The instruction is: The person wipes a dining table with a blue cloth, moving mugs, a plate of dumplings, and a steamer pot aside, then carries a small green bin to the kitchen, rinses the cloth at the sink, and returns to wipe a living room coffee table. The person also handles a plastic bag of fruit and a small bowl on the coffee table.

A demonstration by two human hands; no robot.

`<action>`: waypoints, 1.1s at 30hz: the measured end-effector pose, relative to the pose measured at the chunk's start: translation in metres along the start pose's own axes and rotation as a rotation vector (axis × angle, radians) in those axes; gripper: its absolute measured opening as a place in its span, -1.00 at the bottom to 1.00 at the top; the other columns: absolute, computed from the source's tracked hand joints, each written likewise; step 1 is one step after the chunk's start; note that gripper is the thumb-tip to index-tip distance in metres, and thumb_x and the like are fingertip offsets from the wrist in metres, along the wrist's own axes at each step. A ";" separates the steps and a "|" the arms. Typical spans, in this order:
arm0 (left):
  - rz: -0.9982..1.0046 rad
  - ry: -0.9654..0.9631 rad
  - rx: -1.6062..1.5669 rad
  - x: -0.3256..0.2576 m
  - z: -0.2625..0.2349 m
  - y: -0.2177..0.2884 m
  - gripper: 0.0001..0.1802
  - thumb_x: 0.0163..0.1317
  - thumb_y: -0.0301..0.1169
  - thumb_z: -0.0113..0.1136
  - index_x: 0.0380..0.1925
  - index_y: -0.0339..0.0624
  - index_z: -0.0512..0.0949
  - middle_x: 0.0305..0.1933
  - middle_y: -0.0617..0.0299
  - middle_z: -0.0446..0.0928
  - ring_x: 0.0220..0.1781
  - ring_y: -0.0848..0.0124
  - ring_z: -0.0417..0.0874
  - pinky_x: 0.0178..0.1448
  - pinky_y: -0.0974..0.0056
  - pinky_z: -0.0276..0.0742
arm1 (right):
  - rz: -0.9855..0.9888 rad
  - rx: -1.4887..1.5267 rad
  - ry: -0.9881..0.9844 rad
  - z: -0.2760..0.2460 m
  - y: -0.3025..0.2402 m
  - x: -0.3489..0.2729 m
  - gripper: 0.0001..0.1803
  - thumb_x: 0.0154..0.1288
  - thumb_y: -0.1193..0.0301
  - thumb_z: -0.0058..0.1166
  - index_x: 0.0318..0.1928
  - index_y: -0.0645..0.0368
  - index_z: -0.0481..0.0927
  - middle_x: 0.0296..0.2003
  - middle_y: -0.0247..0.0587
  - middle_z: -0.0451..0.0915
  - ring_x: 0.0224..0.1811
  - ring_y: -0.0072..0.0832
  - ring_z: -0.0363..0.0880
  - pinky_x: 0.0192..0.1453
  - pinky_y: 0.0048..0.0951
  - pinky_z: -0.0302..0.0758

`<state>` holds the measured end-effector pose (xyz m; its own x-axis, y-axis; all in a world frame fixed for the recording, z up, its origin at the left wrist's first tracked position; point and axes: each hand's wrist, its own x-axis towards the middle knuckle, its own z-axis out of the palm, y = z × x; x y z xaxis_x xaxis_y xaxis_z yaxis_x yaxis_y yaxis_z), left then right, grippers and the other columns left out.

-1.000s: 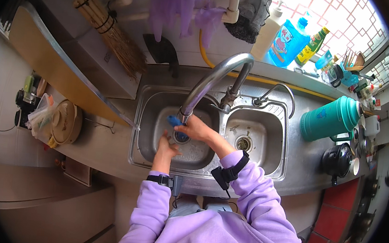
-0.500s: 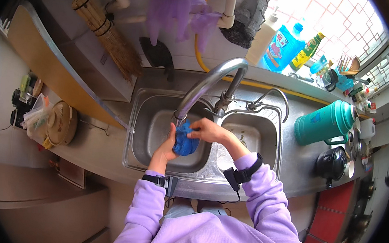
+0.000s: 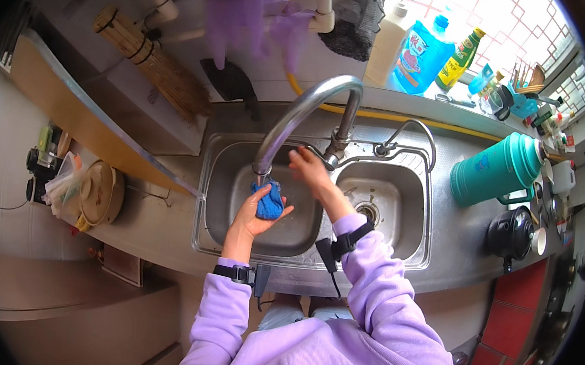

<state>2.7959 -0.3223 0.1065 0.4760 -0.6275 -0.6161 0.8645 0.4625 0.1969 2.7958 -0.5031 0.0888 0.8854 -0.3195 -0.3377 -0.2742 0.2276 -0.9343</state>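
Cloth: we see a blue cloth (image 3: pixel 269 201) bunched up over the left basin (image 3: pixel 237 178) of the steel sink, right beneath the spout of the curved tap (image 3: pixel 298 117).
Left hand (image 3: pixel 256 211): we find it cupped under the cloth, fingers curled up and closed on it, thumb at the cloth's 9 o'clock.
Right hand (image 3: pixel 309 170): at the cloth's 1 o'clock, fingers together on the tap handle.
Surroundings: right basin at 3 o'clock, teal flask (image 3: pixel 498 174) beyond it.

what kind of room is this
Most likely a home kitchen. There is a steel double sink with a curved tap, bottles of cleaning liquid on the window ledge, and a teal flask on the counter.
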 end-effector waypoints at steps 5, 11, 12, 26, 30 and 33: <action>-0.159 -0.120 -0.115 0.006 0.014 -0.019 -0.75 0.14 -0.34 0.24 -0.27 -0.22 0.46 -0.40 0.16 0.49 -0.46 0.37 0.55 -0.36 0.39 0.58 | 0.495 0.794 -0.307 0.009 0.030 -0.045 -0.34 0.26 -0.04 -0.04 0.24 0.05 0.19 -0.02 -0.22 0.46 -0.12 -0.46 0.49 -0.07 -0.44 0.49; -0.327 -0.095 0.521 0.012 0.049 -0.061 -0.82 0.20 -0.37 0.13 -0.38 -0.24 0.38 -0.56 0.28 0.34 -0.63 0.59 0.32 -0.62 0.53 0.24 | 0.055 0.114 -0.297 -0.038 -0.001 -0.049 -0.63 0.32 0.20 0.01 -0.01 0.19 0.55 -0.18 -0.22 0.57 -0.17 -0.53 0.49 -0.10 -0.45 0.47; -0.317 -0.066 0.691 0.019 0.060 -0.070 -0.84 0.20 -0.39 0.10 -0.42 -0.21 0.38 -0.58 0.31 0.31 -0.65 0.62 0.28 -0.64 0.53 0.18 | -0.039 -0.021 -0.246 -0.050 -0.007 -0.051 -0.66 0.31 0.21 0.02 -0.06 0.19 0.59 -0.19 -0.23 0.59 -0.18 -0.52 0.50 -0.09 -0.44 0.47; -0.317 -0.121 0.967 0.107 0.153 -0.180 -0.69 0.23 -0.15 0.12 -0.36 -0.20 0.44 -0.58 0.34 0.35 -0.73 0.65 0.27 -0.70 0.56 0.19 | 0.103 0.137 0.109 -0.242 -0.020 -0.094 -0.35 0.29 0.14 0.04 0.22 0.33 0.23 0.05 -0.07 0.44 0.02 -0.34 0.48 0.01 -0.37 0.47; -0.716 -0.387 0.629 0.101 0.177 -0.204 -0.51 0.28 0.07 -0.05 -0.36 -0.21 0.41 -0.62 0.34 0.33 -0.78 0.67 0.20 -0.78 0.63 0.09 | 0.055 0.790 -0.213 -0.261 -0.017 -0.118 -0.40 0.29 0.17 0.02 0.25 0.17 0.22 0.13 0.01 0.36 0.04 -0.24 0.47 0.14 -0.22 0.44; -0.757 -0.325 0.709 0.102 0.186 -0.224 -0.42 0.23 0.19 -0.10 -0.41 -0.18 0.38 -0.65 0.34 0.32 -0.81 0.68 0.18 -0.81 0.60 0.07 | -0.136 0.733 -0.138 -0.273 -0.019 -0.123 -0.51 0.28 0.26 0.04 0.16 0.20 0.34 -0.11 -0.09 0.51 -0.14 -0.40 0.54 -0.03 -0.40 0.53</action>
<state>2.6805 -0.6064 0.1416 -0.2899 -0.7818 -0.5521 0.7983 -0.5157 0.3111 2.5902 -0.7190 0.1172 0.9458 -0.2811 -0.1628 0.1173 0.7629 -0.6357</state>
